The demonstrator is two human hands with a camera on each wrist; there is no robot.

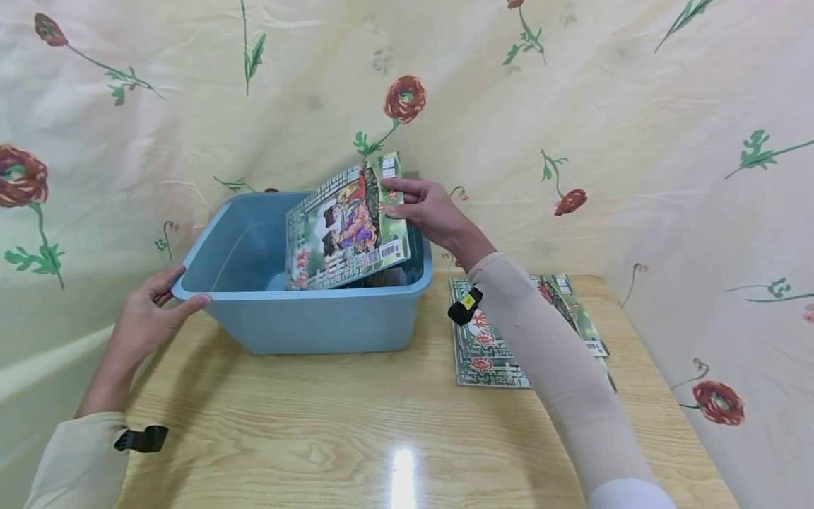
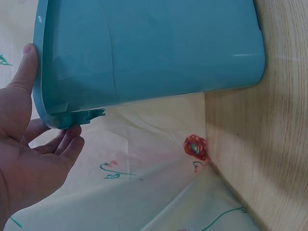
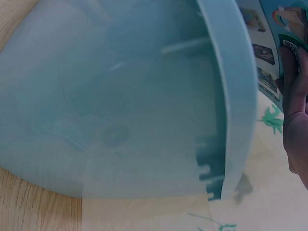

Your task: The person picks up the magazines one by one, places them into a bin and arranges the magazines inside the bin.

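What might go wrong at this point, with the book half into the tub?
The right hand pinches the book only at its top corner, so it may slip or bend. The book leans across the tub and may catch on the rim. The left hand only rests on the tub's corner, near the table edge, so a push might shift it.

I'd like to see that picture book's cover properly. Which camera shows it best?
The head view: the book shows nearly its whole cover, tilted over the blue tub, its top edge pinched by the right hand. The right wrist view catches only a strip of it at the frame's edge. The left wrist view shows none of it.
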